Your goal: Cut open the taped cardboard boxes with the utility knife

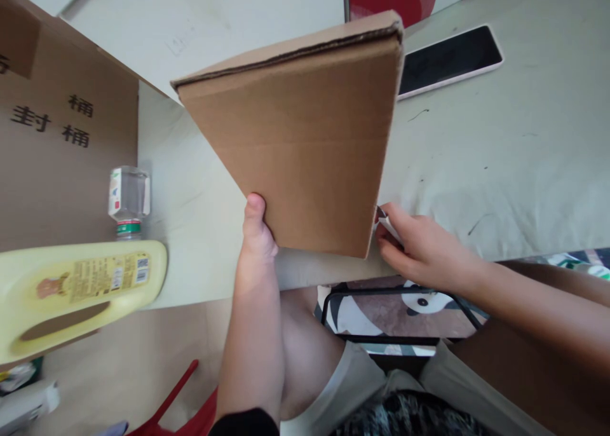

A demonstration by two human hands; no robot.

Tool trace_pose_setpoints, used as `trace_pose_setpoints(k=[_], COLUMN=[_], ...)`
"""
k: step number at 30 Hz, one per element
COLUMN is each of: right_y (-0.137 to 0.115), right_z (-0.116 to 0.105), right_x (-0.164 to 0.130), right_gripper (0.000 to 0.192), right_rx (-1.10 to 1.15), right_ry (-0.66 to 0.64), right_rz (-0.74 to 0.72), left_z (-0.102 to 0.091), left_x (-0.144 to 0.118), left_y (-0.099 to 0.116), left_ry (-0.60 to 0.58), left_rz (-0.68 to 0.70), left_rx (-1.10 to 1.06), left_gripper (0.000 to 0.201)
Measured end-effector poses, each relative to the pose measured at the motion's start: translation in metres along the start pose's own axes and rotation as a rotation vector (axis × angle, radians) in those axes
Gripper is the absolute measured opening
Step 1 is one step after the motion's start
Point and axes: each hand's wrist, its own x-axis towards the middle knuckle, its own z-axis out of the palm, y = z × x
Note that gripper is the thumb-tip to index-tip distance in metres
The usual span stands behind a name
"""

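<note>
A brown cardboard box (305,150) is tilted up in front of me, its broad plain face towards the camera. My left hand (258,229) grips its lower left edge, thumb on the face and the other fingers hidden behind. At the box's lower right edge, my right hand (414,242) is closed around a small white tool with a dark tip (387,223). That tip meets or nearly meets the cardboard; whether it touches, I cannot tell. Most of the tool is covered by my fingers.
A black-screened phone (450,61) lies on the pale table (538,137) behind the box. To the left are a clear bottle (129,194) lying cap towards me, a yellow jug (95,283) and a large printed carton (71,182). A panda-patterned item (381,306) sits below the table edge.
</note>
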Motion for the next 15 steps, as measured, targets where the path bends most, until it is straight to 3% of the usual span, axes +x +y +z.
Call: trace_pose_setpoints(k=[15], right_y=[-0.0003], right_z=[0.0001], right_x=[0.0002], right_gripper=[0.014], right_rx=[-0.019], right_ry=[-0.008], right_rz=[0.018], left_z=[-0.0006], left_x=[0.001], left_y=[-0.0014], left_ry=[-0.013], left_rz=[-0.009], left_rx=[-0.013], left_gripper=[0.071])
